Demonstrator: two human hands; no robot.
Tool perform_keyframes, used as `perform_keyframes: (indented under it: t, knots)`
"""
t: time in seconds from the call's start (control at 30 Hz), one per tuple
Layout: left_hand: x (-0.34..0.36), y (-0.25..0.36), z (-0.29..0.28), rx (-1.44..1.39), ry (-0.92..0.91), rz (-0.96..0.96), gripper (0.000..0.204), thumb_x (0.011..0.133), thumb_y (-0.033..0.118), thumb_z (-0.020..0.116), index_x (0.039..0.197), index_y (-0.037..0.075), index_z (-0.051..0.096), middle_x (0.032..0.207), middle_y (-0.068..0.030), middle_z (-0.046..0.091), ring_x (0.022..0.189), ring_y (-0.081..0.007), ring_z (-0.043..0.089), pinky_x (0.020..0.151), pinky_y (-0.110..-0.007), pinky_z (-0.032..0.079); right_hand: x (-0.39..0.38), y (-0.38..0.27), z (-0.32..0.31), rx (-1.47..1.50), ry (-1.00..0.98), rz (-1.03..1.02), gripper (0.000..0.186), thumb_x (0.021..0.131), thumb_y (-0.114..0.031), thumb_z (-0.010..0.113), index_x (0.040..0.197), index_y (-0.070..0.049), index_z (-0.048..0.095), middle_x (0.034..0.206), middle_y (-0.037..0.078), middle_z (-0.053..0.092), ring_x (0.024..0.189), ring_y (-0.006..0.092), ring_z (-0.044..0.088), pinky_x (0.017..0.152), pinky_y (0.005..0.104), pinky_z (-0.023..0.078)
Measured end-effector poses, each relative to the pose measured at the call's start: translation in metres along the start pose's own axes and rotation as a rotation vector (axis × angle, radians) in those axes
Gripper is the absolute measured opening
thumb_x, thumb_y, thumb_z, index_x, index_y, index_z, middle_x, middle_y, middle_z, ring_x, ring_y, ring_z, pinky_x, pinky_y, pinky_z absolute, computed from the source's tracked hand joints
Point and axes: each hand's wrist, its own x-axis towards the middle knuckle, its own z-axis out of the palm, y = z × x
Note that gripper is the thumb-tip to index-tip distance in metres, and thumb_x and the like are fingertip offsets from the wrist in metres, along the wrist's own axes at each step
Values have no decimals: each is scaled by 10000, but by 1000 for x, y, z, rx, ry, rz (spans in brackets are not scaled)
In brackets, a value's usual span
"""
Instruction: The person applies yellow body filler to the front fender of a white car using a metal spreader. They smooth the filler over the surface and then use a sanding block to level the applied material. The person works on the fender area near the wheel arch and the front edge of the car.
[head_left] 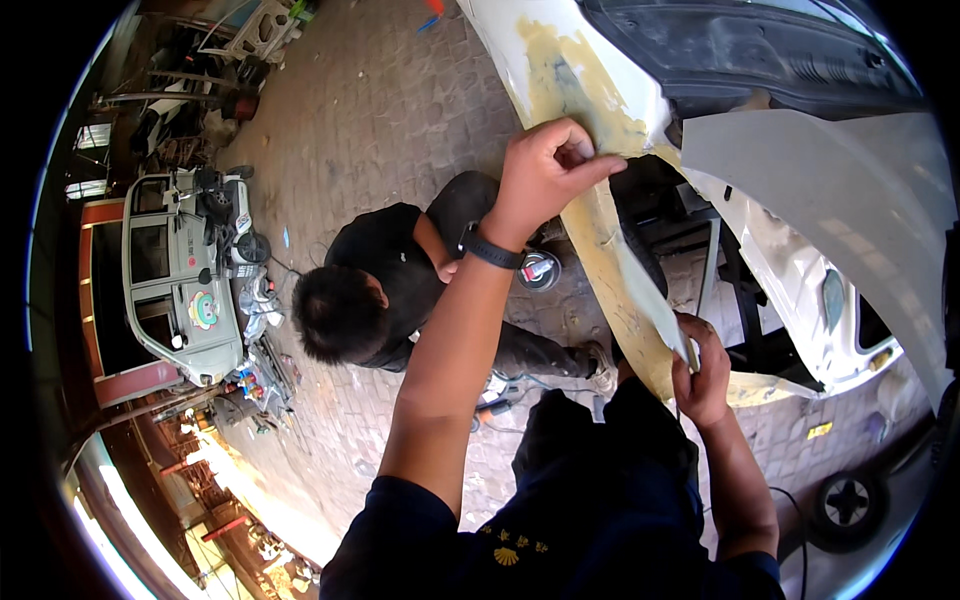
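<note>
head view: left hand (pixel 545 165) at 12 o'clock pinches the filler-coated car panel (pixel 590 215); right hand (pixel 703 372) at 4 o'clock grips a pale strip (pixel 650 295) along it

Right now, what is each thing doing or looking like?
left hand: pressed on the car panel, pinching the strip's upper end.
right hand: gripping the strip's lower end.
pale strip: stretched between both hands.
car panel: white, smeared with yellow filler.
crouching person: bent low on the paved ground.
</note>
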Motion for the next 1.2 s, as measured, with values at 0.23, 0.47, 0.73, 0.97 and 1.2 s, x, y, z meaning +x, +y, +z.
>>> perform_keyframes:
  t: [0.23, 0.47, 0.73, 0.97, 1.2]
  knots:
    - [-52, -45, 6, -240, 8, -295, 243, 905, 95, 886, 863, 33, 655, 787, 42, 670, 720, -18, 589, 635, -217, 485, 74, -2, 16, -52, 197, -74, 250, 999, 8, 617, 1241, -6, 679, 1090, 214, 728, 906, 445, 702, 812, 438, 572]
    - [-106, -40, 57, -366, 283, -324, 231, 939, 43, 836, 1059, 32, 638, 892, 33, 678, 781, -29, 622, 695, -210, 503, 131, 32, 55, -96, 341, 2, 184, 1055, -115, 612, 1207, -57, 698, 967, 201, 709, 845, 422, 688, 738, 438, 549]
    - [-146, 21, 78, 113, 244, -82, 676, 901, 120, 783, 1502, -47, 521, 1569, -271, 499, 1408, -428, 538, 1144, -461, 464, 143, 52, 42, -212, 212, -45, 190, 1056, -139, 606, 1193, -45, 699, 998, 199, 722, 882, 434, 692, 778, 467, 552]
    - [-164, 28, 95, 85, 139, -130, 807, 932, 123, 736, 1595, -115, 340, 1684, -363, 292, 1537, -509, 377, 1237, -496, 360, 137, 56, 30, -225, 181, -64, 183, 1041, -135, 619, 1194, -64, 691, 1013, 201, 723, 911, 441, 689, 793, 481, 552]
    - [-177, 30, 99, 96, 132, -92, 740, 943, 99, 714, 1562, -133, 382, 1656, -380, 333, 1522, -519, 398, 1232, -496, 373, 142, 47, 25, -330, 70, -98, 216, 1064, -154, 597, 1221, -22, 663, 1018, 212, 722, 919, 453, 686, 806, 488, 552]
